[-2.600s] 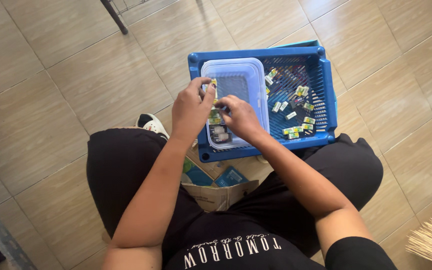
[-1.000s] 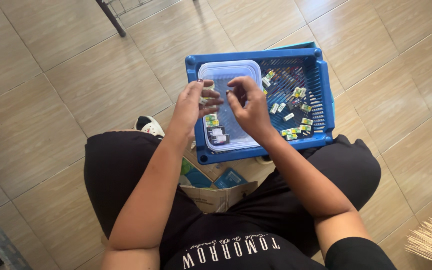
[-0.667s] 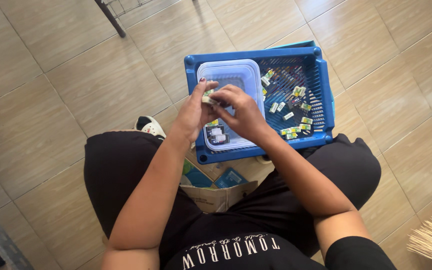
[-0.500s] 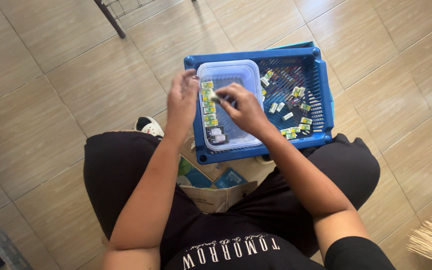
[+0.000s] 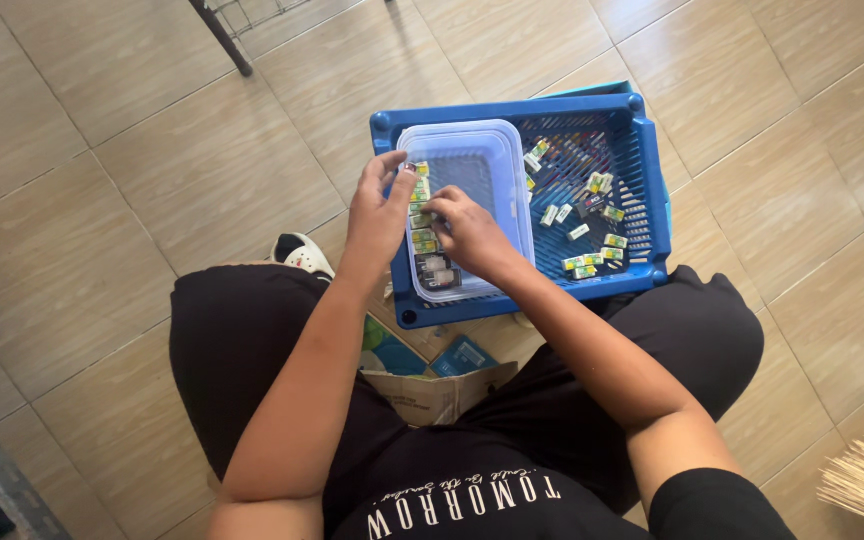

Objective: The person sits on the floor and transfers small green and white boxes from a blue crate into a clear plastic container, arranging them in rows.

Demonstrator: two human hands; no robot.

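- Left hand (image 5: 377, 205) hovering, fingers apart, over small packets (image 5: 420, 215) lining clear tub (image 5: 492, 165) inside blue crate (image 5: 652, 190).
- Right hand (image 5: 467, 232) pinching one packet; row risks toppling if nudged.

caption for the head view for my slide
Seated person's left hand and right hand line up small packets in a clear tub inside a blue basket.

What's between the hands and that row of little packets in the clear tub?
Nothing visible. Both the left hand and right hand are already at the row of small packets along the clear tub's left side.
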